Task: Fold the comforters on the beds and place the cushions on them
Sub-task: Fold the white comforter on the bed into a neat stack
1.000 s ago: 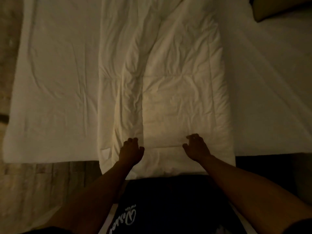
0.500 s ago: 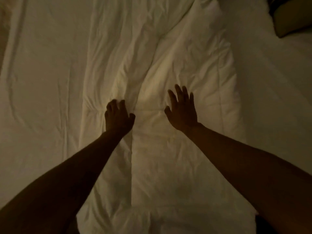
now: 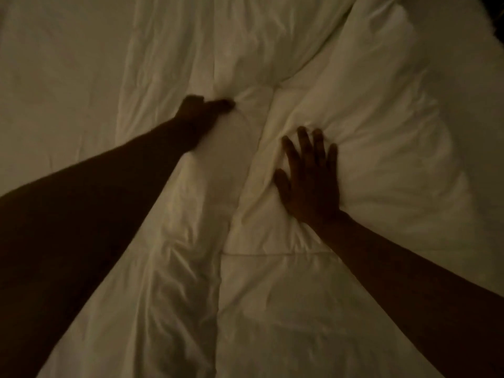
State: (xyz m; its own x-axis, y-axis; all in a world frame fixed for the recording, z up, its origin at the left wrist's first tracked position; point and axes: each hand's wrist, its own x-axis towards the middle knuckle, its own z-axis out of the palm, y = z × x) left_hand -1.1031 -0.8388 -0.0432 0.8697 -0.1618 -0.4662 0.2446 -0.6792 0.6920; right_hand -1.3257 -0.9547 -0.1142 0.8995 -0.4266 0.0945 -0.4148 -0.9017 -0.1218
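A white quilted comforter (image 3: 272, 296), folded into a long strip, runs down the middle of the bed in dim light. My right hand (image 3: 311, 181) lies flat on it with fingers spread, pressing into the puffy right half. My left hand (image 3: 203, 111) reaches farther up the strip, fingers curled at a crease of the left flap; whether it pinches the fabric is hard to tell. No cushion shows in this view.
The white bed sheet (image 3: 54, 91) stretches out left of the comforter, and more sheet (image 3: 463, 105) lies to the right. A dark patch (image 3: 497, 12) sits at the top right corner.
Both hands have slid up along the comforter away from its near end, and my view has moved in closer over the bed. The left hand now reaches farther than the right.
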